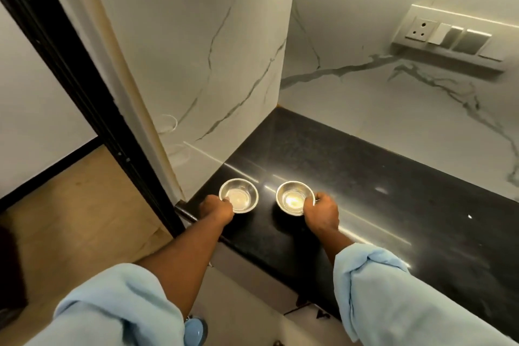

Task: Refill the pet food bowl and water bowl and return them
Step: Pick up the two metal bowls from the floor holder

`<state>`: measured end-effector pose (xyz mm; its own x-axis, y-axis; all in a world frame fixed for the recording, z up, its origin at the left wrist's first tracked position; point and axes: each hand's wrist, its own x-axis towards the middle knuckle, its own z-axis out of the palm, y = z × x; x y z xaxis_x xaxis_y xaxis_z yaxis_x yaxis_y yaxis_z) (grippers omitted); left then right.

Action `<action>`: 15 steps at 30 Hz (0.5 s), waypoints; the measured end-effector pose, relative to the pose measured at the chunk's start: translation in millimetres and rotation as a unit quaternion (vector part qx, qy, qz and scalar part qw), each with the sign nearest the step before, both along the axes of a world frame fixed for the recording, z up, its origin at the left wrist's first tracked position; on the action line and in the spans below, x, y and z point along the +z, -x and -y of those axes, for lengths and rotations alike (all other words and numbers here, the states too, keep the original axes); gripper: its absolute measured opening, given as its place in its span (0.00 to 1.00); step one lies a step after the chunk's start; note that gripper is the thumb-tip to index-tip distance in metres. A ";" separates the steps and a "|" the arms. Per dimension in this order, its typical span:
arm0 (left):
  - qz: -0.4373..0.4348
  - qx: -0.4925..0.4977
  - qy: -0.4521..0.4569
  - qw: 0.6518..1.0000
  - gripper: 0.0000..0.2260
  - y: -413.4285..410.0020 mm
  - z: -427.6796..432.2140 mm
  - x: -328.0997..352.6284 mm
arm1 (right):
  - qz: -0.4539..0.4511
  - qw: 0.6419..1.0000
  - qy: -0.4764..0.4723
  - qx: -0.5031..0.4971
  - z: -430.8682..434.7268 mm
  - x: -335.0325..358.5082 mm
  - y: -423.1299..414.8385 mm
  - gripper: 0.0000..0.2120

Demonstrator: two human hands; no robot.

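Two small steel bowls stand side by side near the left end of a black stone counter (365,177). My left hand (217,209) grips the near left rim of the left bowl (240,195). My right hand (321,212) pinches the near right rim of the right bowl (292,196). Both bowls look shiny inside, with nothing solid in them; I cannot tell whether they hold water. Both rest on the counter.
White marble walls close the counter at the left and the back. A socket and switch panel (449,36) is mounted on the back wall at the right. A black door frame (92,109) and a tan floor (70,219) lie to the left.
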<state>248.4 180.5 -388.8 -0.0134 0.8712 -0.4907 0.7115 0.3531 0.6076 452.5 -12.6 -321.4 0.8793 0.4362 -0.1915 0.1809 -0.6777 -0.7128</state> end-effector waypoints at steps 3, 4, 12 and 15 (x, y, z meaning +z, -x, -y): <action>0.006 0.012 0.015 1.000 0.17 -8.3 2.4 -3.4 | -0.006 1.000 0.009 -0.006 1.6 -8.4 -8.2 0.05; 0.009 0.018 0.016 1.000 0.17 -10.5 1.9 -6.1 | -0.005 1.000 0.009 -0.006 0.9 -11.6 -12.0 0.05; 0.006 0.031 0.008 0.999 0.16 -16.8 -2.8 -19.8 | -0.014 1.000 0.023 -0.001 -5.9 -19.6 -20.7 0.04; 0.016 0.020 0.018 0.999 0.11 -17.1 20.8 30.8 | -0.020 1.000 0.024 0.002 -7.6 -25.2 -24.0 0.05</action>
<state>265.5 159.7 -357.9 -0.0322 0.8518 -0.5229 0.6762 0.4038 0.6162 476.4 -4.9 -346.5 0.8685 0.4299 -0.2467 0.1566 -0.7103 -0.6863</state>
